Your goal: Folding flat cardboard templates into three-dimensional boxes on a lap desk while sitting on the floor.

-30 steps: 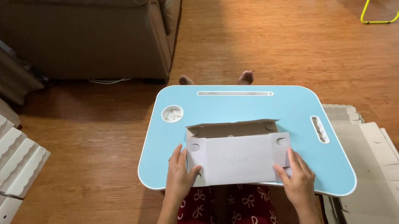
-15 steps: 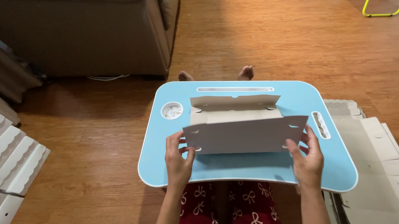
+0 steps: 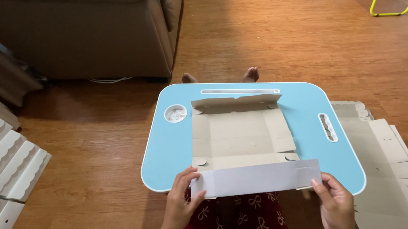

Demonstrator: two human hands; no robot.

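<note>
A flat cardboard box blank [image 3: 241, 135] lies unfolded on the blue tabletop [image 3: 165, 146], its brown inner face up. Its far flap stands slightly raised near the slot. Its near flap, white on the outside, is folded up at the tabletop's near edge, held at both ends.

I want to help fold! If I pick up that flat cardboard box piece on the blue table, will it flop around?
Probably a bit: the cardboard box blank is thin and creased, so its flaps would likely bend at the folds. It looks light. The left hand and right hand hold one flap by both ends, suggesting it sags otherwise.
</note>
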